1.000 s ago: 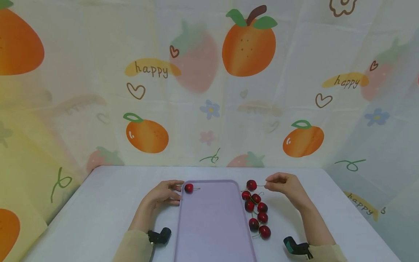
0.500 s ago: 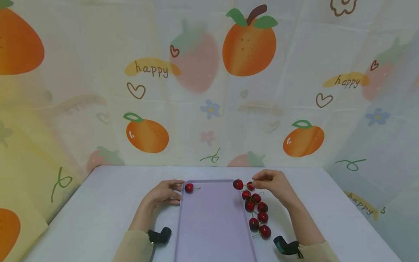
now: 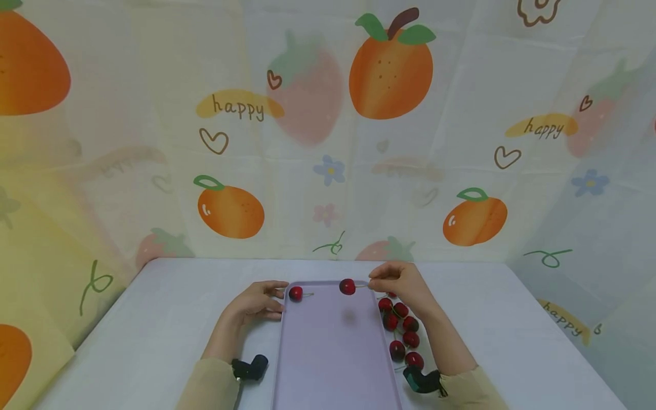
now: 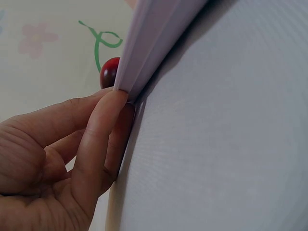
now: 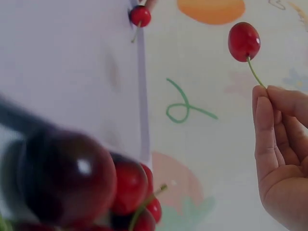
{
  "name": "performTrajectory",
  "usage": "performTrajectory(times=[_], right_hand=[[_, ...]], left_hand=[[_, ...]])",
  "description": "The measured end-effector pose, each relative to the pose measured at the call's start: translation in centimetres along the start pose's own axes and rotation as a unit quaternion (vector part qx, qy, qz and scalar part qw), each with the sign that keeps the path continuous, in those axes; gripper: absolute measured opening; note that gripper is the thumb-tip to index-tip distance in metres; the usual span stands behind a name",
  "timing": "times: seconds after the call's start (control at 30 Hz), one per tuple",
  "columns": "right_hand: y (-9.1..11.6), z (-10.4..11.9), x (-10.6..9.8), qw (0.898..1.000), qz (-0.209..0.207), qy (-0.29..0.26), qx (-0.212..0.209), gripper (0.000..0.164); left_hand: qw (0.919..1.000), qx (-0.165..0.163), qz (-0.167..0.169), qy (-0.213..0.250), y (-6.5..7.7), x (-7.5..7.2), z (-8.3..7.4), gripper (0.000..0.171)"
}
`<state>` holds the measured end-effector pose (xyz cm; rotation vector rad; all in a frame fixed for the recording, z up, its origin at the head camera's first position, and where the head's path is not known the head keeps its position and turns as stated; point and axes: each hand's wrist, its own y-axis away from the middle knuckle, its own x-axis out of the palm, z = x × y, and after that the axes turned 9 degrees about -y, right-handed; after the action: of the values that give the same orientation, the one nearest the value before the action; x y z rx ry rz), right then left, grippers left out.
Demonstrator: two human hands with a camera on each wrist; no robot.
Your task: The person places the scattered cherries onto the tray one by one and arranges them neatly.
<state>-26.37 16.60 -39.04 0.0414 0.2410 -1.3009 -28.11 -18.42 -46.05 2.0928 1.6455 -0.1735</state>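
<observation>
By its stem, my right hand (image 3: 402,286) pinches a dark red cherry (image 3: 347,286) between thumb and fingertips. The cherry hangs above the far right part of the lilac tray (image 3: 333,347), its shadow falling on the tray below. In the right wrist view the cherry (image 5: 244,42) points away from the fingers, its green stem running into the pinch. My left hand (image 3: 256,302) holds the tray's far left edge; in the left wrist view its fingertips grip the rim (image 4: 132,72). One cherry (image 3: 295,294) with its stem lies in the tray's far left corner.
Several cherries (image 3: 390,322) lie in a cluster on the white table (image 3: 512,330) along the tray's right side, partly behind my right hand and wrist camera (image 3: 422,380). A fruit-print cloth (image 3: 307,199) hangs behind the table.
My right hand has moved left, lifting the cherry by its stem from the table beside the tray to over the tray. The left hand and the tray have stayed put.
</observation>
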Motion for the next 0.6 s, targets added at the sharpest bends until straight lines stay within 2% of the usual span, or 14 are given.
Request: performTrajectory(times=[0.33, 0.6], right_hand=[[-1.5, -1.1, 2.7, 0.999, -0.001, -0.044, 0.015, 0.019], [-1.9, -1.4, 5.1, 0.998, 0.003, -0.059, 0.027, 0.026]], left_hand=[[1.0000, 0.000, 0.003, -0.001, 0.0, 0.1, 0.1, 0.062], [1.0000, -0.004, -0.002, -0.002, 0.0, 0.0, 0.1, 0.062]])
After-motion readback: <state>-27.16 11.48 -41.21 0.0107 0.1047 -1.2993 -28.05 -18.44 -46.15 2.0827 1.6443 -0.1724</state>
